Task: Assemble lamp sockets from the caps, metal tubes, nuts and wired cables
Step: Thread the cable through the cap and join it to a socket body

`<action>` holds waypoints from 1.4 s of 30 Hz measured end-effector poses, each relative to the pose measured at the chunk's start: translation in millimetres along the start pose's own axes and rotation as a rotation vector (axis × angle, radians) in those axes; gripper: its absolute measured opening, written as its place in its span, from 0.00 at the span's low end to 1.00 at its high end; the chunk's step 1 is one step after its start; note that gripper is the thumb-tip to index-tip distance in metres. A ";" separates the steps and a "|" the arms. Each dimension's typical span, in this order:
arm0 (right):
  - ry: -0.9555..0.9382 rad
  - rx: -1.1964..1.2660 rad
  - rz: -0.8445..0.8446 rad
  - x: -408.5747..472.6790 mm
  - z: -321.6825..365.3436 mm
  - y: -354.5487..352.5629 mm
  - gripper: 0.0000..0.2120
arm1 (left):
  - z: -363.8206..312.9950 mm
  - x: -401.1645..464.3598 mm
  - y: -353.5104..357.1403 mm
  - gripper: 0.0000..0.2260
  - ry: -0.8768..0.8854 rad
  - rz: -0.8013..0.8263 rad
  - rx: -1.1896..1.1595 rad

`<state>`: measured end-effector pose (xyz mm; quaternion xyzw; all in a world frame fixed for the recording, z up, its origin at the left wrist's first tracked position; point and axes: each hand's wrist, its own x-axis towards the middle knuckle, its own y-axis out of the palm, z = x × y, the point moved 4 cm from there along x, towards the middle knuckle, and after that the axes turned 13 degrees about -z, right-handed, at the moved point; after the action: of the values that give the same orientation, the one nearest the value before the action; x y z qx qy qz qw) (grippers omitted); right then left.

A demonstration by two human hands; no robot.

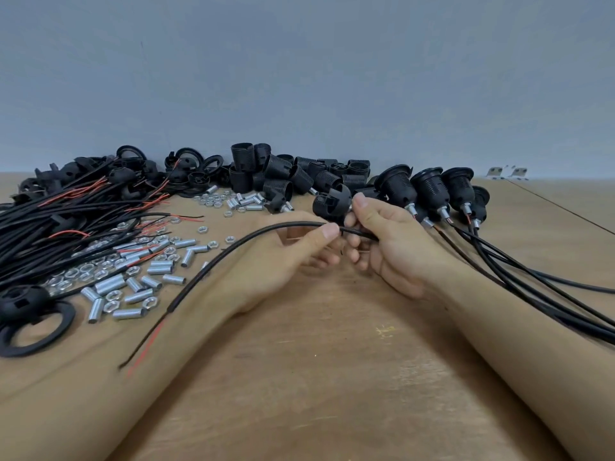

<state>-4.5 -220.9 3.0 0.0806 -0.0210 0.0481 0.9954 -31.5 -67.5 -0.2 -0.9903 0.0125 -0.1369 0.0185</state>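
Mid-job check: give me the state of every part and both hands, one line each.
Left hand: pinches the cable.
Right hand: holds the cap, fingers curled.
Cable: bent over the left forearm, red and black ends bare.
Cap: held above the table, cable running toward it.
Finished sockets: in a row at right, cables attached.
Tubes: loose, lying flat.
Nuts: loose, scattered.
Shells: piled at the back.

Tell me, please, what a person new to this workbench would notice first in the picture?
First, the two hands at the centre: the left hand pinches a black cable, and the right hand holds a black socket cap just above it. Next, the heap of black and red wires at far left, with shiny metal tubes and nuts scattered beside it. A row of finished sockets lies at right.
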 end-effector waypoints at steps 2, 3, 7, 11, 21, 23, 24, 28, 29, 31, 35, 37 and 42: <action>0.001 -0.026 0.047 -0.8 -2.3 1.9 0.15 | 1.4 -1.2 3.7 0.16 -0.022 -0.009 0.049; -0.002 -0.028 0.050 -0.4 -2.8 2.0 0.15 | 0.5 0.7 1.4 0.16 -0.019 -0.061 0.033; -0.027 0.014 0.029 2.6 -0.3 -3.7 0.17 | -9.2 13.1 -23.4 0.14 0.060 -0.373 -0.204; -0.030 0.042 0.086 3.4 -0.3 -5.0 0.17 | -17.1 14.8 -35.5 0.16 0.160 -0.459 -0.234; -0.032 0.073 0.128 3.2 0.1 -6.4 0.10 | -22.8 8.9 -38.5 0.12 0.365 -0.506 0.126; -0.040 0.059 0.137 2.7 -0.3 -5.7 0.08 | -23.9 7.1 -35.8 0.11 0.409 -0.461 0.188; -0.042 0.060 0.141 2.8 -0.5 -5.8 0.07 | -24.3 6.0 -34.4 0.11 0.435 -0.443 0.211; -0.043 0.068 0.159 4.2 -1.3 -7.5 0.04 | -29.9 3.0 -33.9 0.10 0.492 -0.425 0.243; -0.040 0.064 0.163 4.8 -1.9 -7.6 0.05 | -31.7 2.6 -35.1 0.10 0.508 -0.425 0.256; -0.031 0.057 0.169 5.2 -3.0 -7.4 0.06 | -34.9 1.7 -37.9 0.10 0.545 -0.431 0.272; -0.011 0.076 0.168 6.5 -3.3 -8.7 0.08 | -37.2 0.0 -40.5 0.11 0.589 -0.479 0.281; -0.006 0.073 0.166 6.7 -3.4 -8.6 0.08 | -37.0 -0.3 -40.6 0.11 0.588 -0.481 0.295; -0.003 0.064 0.165 6.5 -3.5 -9.3 0.06 | -35.8 -0.2 -38.8 0.10 0.589 -0.434 0.360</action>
<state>3.1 -228.9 -1.6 0.1104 -0.0276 0.1305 0.9849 -40.7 -29.9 35.7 -0.8694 -0.2160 -0.4155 0.1577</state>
